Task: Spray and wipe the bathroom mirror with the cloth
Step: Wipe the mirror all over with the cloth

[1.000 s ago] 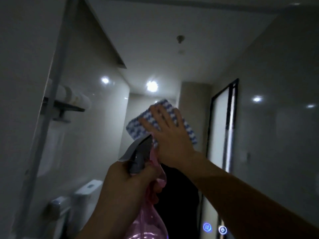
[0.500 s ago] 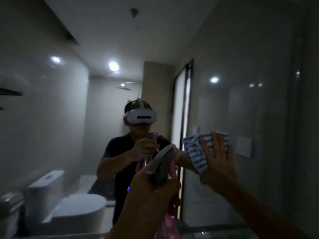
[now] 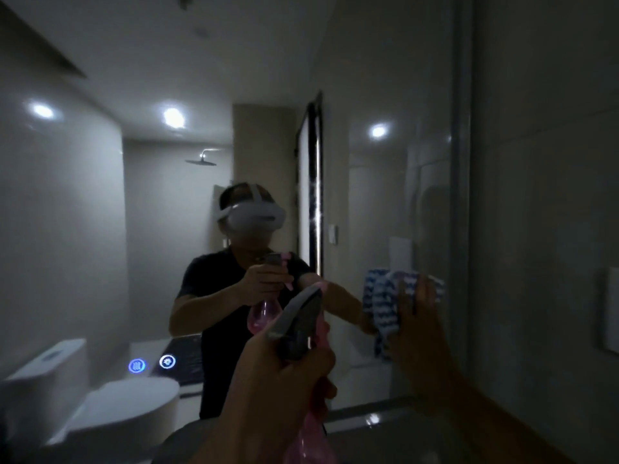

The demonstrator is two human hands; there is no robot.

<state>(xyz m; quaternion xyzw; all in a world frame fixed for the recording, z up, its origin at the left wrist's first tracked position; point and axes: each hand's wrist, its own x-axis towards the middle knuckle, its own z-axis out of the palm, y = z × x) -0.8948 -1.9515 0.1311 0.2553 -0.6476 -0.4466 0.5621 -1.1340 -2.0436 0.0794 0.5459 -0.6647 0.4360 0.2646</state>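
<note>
Your left hand (image 3: pixel 268 380) grips the spray bottle (image 3: pixel 298 326) at its grey trigger head. The pink translucent body hangs below that hand, and its fill level cannot be read. Your right hand (image 3: pixel 418 339) presses the blue-and-white cloth (image 3: pixel 385 306) flat against the mirror (image 3: pixel 201 195), fingers straight. Compared with half a second ago, this hand and the cloth sit closer to the mirror's right edge

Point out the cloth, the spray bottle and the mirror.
cloth (image 3: pixel 388 309): head view, on its blue-and-white patterned face.
spray bottle (image 3: pixel 298 323): head view, on its grey spray head.
mirror (image 3: pixel 83 236): head view, on bare glass left of the reflection.
</note>
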